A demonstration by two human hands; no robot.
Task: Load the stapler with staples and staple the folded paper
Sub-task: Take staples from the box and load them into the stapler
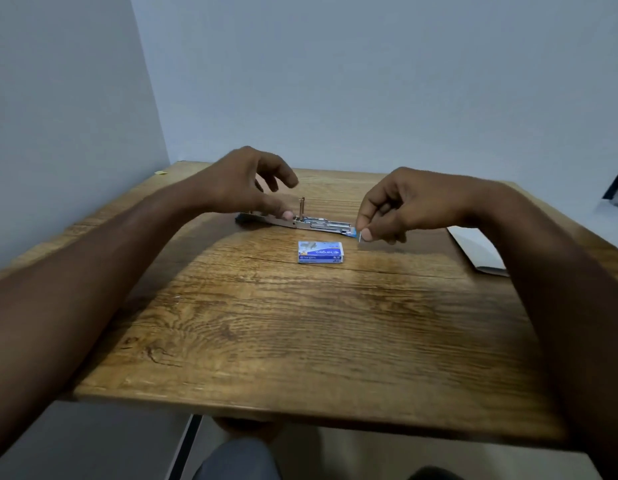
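Silver metal stapler (314, 224) opened flat on brown wooden desk (300, 341) | left hand (241, 181) grip loose, thumb pressing stapler | right hand (404, 206) grip pinches thin staple strip (360, 236) at stapler's right end | blue-white cardboard staple box (320, 252) just beside, closed, contents unseen | folded white paper (474, 247) far right

L hand (245, 183) thumb on open stapler (312, 223) | R hand (408, 202) pinches staples (360, 236) at stapler end | staple box (320, 252) nearby
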